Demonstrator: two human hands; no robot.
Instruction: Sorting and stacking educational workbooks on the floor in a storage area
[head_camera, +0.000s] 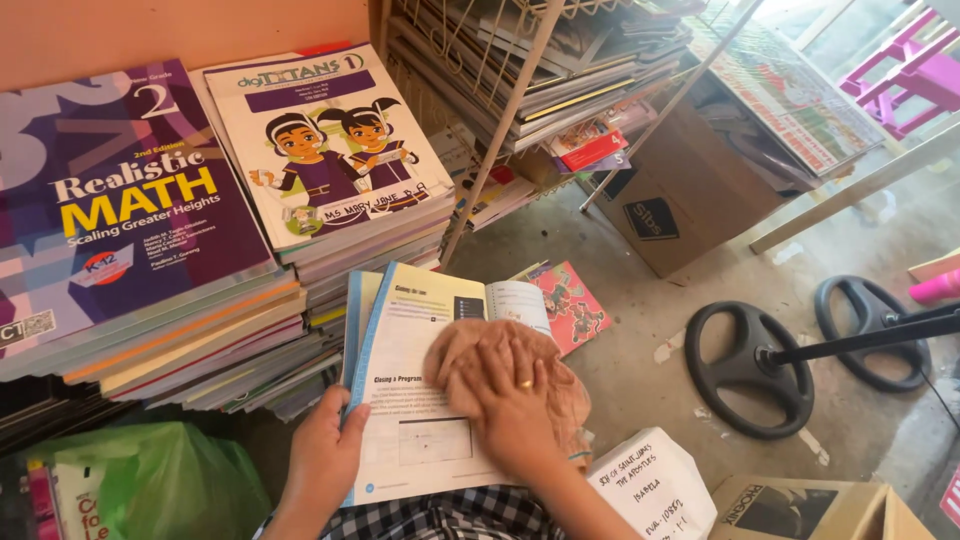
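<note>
While the left hand (325, 455) grips the open workbook's (420, 400) left edge on the lap, the right hand (505, 395) lies flat, fingers spread, pressing a brownish cloth (465, 350), probably dusting; wiping outward with the page held taut works best

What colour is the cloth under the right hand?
Dusty pinkish-tan, plain with no pattern. The cloth lies on the open book under the right hand, seen in the head view.

Brown cardboard box (690, 190) on the floor beside the wire rack, dark square label (651, 218) on its side. Second tan cardboard box (800, 508) at bottom right, dark panel (775, 510) on top. White paper-wrapped parcel (655, 485) just left of it, handwritten.
</note>
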